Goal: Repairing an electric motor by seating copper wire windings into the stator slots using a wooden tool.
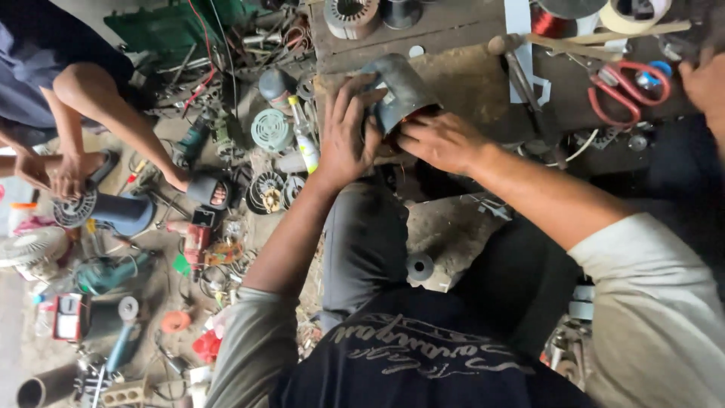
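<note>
Left hand: the left hand (343, 140) is spread with its palm against the near-left side of a grey motor housing (400, 91), fingers curled up round the shell, clasping it so that it does not roll.
Right hand: the right hand (442, 140) lies knuckles-up at the housing's open lower end, fingertips tucked toward the reddish copper winding (408, 121) that shows there; whether they pinch anything I cannot tell.
Motor housing: it lies tilted on the edge of a worn wooden bench (468, 75), open mouth turned toward the person, which seems to be why both hands meet at that end.
Arm pose: both forearms rise from grey sleeves and converge on the housing, the left nearly straight, the right coming in at a slant from the lower right, wrist bent down.
Right of the housing: red-handled scissors (627, 91) lie on the bench, well apart; a roll of pale tape (630, 13) sits beyond them.
Above the housing: a bare stator core (349, 15) stands near the bench's far edge.
Left of the housing: a round grey fan cover (270, 130) rests among loose parts on the floor.
Far left of the housing: another person's hand (69, 175) rests on a dark blue motor body (121, 213).
</note>
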